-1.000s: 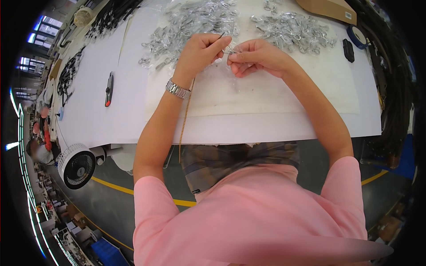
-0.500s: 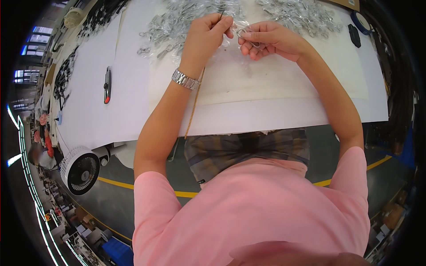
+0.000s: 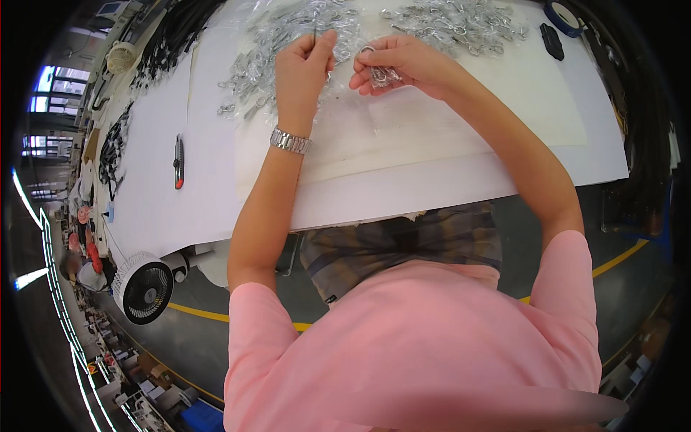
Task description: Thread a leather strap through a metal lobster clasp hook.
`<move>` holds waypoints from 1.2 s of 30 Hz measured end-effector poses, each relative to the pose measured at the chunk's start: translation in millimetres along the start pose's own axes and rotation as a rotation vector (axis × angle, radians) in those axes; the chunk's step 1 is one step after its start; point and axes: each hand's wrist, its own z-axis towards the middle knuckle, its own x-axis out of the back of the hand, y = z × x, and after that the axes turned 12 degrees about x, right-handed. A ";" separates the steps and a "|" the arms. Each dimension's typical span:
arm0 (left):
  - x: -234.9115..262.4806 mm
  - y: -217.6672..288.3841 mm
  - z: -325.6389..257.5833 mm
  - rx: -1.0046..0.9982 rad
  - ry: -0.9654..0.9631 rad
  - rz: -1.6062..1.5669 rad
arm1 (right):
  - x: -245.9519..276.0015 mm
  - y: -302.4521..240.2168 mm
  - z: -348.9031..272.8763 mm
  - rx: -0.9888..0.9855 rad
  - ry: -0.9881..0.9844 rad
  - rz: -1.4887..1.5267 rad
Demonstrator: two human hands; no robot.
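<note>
Right now both hands are up at the far side of the white desk (image 3: 446, 180). Left hand (image 3: 306, 68), wristwatch (image 3: 291, 140) on it, has its grip pinched narrow on a thin dark pin (image 3: 315, 25) standing upright over the left pile of metal clips (image 3: 266, 50). Right hand (image 3: 403, 65) is closed on a small bunch of silver clips (image 3: 381, 74), just beside the left. A second heap of clips (image 3: 461, 25) lies beyond it.

Left hand (image 3: 306, 68) pinches a thin metal pin (image 3: 314, 21) while right hand (image 3: 399, 65) fingers (image 3: 367, 72) grip small metal clips (image 3: 385, 74) above the white worktop (image 3: 403, 180).
</note>
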 end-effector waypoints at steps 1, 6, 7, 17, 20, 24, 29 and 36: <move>3.0 -1.4 1.5 0.044 0.011 -0.168 | 1.5 -0.1 2.2 0.030 0.088 0.057; -17.7 17.9 -12.6 0.055 -0.127 -0.241 | 14.2 7.3 3.8 0.138 0.284 0.239; -18.3 20.7 -16.9 0.097 -0.222 -0.256 | 11.7 8.4 4.6 0.172 0.263 0.241; -22.4 -7.5 -14.8 0.218 -0.533 -0.539 | 2.6 11.3 -0.4 0.100 0.213 0.242; -17.3 -3.5 -22.3 0.294 -0.581 -0.531 | -13.8 -1.3 -1.7 0.112 0.272 0.265; -15.6 4.9 -25.8 0.233 -0.581 -0.517 | -12.3 0.3 -2.9 0.161 0.334 0.334; -9.1 10.7 -27.5 0.208 -0.431 -0.382 | 2.8 9.8 -2.2 0.151 0.220 0.180; -9.1 7.9 -25.4 0.180 -0.397 -0.237 | -4.4 4.0 -6.7 0.247 0.414 0.078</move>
